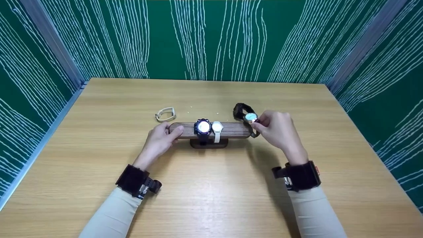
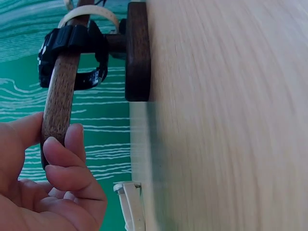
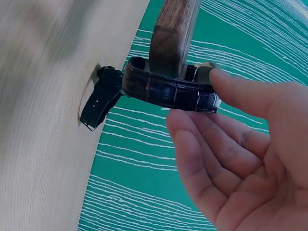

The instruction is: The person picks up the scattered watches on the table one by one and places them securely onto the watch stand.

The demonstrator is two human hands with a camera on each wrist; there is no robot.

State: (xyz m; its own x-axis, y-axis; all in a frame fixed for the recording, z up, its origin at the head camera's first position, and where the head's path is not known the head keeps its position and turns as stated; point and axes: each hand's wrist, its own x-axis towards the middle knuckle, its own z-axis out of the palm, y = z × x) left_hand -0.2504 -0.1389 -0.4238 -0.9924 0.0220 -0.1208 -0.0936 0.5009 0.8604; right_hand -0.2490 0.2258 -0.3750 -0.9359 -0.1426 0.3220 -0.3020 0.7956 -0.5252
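Note:
A dark wooden watch stand (image 1: 238, 130) with a long bar and a small base stands on the table. My left hand (image 1: 159, 139) grips the bar's left end between thumb and fingers. Side by side around the middle of the bar sit a black watch (image 1: 203, 126) and a white watch (image 1: 217, 127). At the right end, my right hand (image 1: 277, 128) pinches a watch with a pale blue dial (image 1: 251, 117). Its dark leather strap (image 3: 161, 90) loops around the bar's end in the right wrist view, thumb and fingers close by its dial side.
Behind the stand's right end lies another black watch (image 1: 239, 110) on the wooden table (image 1: 211, 185). A cream-banded watch (image 1: 166, 114) rests behind the left end, near my left hand. Green walls (image 1: 218, 39) with white lines surround the table's back and sides.

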